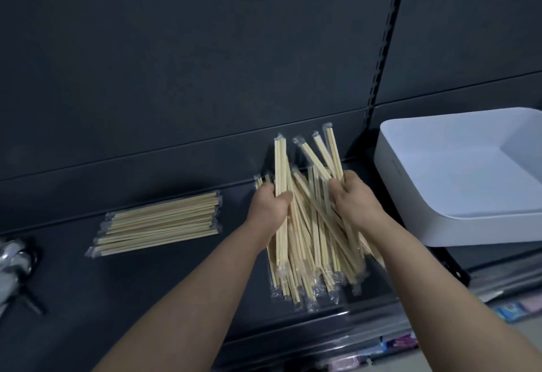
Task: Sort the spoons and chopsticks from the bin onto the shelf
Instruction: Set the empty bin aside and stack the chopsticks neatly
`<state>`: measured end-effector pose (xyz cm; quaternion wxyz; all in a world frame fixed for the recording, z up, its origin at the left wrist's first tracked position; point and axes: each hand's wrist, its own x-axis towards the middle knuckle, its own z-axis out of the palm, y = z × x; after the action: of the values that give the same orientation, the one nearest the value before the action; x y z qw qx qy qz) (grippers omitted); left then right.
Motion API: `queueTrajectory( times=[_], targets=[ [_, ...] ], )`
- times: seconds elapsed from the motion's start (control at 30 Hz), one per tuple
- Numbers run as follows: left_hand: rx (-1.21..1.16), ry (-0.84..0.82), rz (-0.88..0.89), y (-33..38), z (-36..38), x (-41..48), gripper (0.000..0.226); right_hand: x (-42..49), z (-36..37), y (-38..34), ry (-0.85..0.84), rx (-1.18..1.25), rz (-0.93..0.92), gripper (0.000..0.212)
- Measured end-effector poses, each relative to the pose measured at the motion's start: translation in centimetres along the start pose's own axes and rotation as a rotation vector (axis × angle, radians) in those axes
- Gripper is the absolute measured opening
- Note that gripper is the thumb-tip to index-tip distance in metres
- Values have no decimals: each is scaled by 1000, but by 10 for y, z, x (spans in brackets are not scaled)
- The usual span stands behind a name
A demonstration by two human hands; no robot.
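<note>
A loose heap of wrapped wooden chopsticks (305,242) stands fanned out on the dark shelf (164,283). My left hand (268,207) grips a few pairs at the heap's left side. My right hand (356,201) grips another bunch at its right side, their tops splayed upward. A tidy stack of wrapped chopsticks (158,223) lies flat further left on the same shelf. Shiny metal spoons (14,257) lie at the far left edge, partly cut off. The white bin (463,178) sits on the shelf to the right, and its visible inside looks bare.
The shelf's dark back panel (205,63) rises close behind the chopsticks. A slotted upright post (384,49) separates this bay from the bin's bay. Coloured packets (396,345) show on a lower shelf at the bottom right.
</note>
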<state>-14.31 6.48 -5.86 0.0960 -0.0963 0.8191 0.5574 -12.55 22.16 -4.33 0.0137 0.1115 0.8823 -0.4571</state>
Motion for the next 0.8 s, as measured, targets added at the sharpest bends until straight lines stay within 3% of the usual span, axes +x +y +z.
queueTrajectory(
  times=[0.13, 0.23, 0.33, 0.47, 0.57, 0.67, 0.73, 0.8],
  targets=[
    [-252, -51, 95, 9, -4, -7, 11, 1, 13, -10, -121, 194, -65, 37],
    [-300, -86, 181, 12, -13, -17, 10, -5, 21, -20, -343, 339, -109, 59],
    [-299, -117, 256, 9, -28, -22, 16, -8, 30, -28, -436, 312, -215, 55],
    [-231, -54, 293, 4, -52, -25, 25, -13, 57, -43, -378, 223, -362, 57],
    [-342, -72, 290, 7, -72, -38, 26, -17, 75, -59, -311, 235, -344, 45],
    [-464, -129, 307, 7, -95, -52, 27, -26, 94, -78, -359, 228, -358, 40],
    [-396, -121, 349, 7, -109, -58, 19, -39, 107, -94, -396, 246, -426, 47],
    [-305, -50, 409, 5, -123, -60, 27, -48, 119, -107, -380, 244, -526, 51]
  ],
)
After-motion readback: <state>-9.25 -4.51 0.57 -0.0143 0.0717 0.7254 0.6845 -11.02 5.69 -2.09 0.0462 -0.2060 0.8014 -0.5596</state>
